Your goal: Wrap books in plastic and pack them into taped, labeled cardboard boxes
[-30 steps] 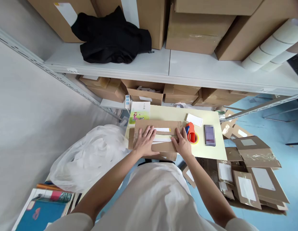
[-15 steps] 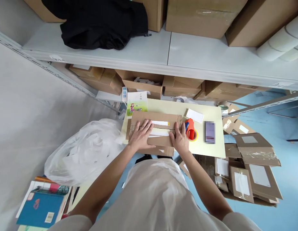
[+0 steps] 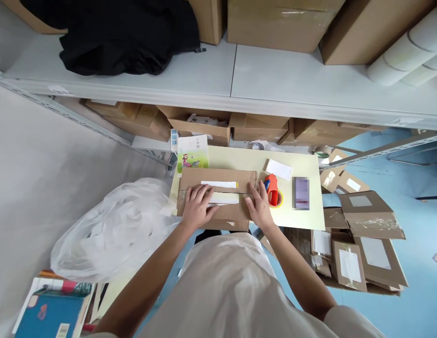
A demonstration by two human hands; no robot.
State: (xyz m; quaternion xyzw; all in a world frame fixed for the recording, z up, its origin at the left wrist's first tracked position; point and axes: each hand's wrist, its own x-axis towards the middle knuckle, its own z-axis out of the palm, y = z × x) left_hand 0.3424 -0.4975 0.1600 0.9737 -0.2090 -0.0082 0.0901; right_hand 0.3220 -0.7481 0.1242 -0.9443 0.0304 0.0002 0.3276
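I see L hand (image 3: 197,206) spread on carton (image 3: 223,190), R hand (image 3: 260,206) spread at its R end; carton's on tbl (image 3: 303,164), near tape disp. (image 3: 273,190). Step prob. = holding flaps (image 3: 218,175) down; next needs steady pressure imo.

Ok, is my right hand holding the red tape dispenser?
No, your right hand rests on the right end of the cardboard box, while the red tape dispenser lies on the table beside it.

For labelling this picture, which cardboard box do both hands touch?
The box on the pale table, with white strips on top. The left hand and right hand rest on it; neither touches the shelf boxes or piled boxes at right.
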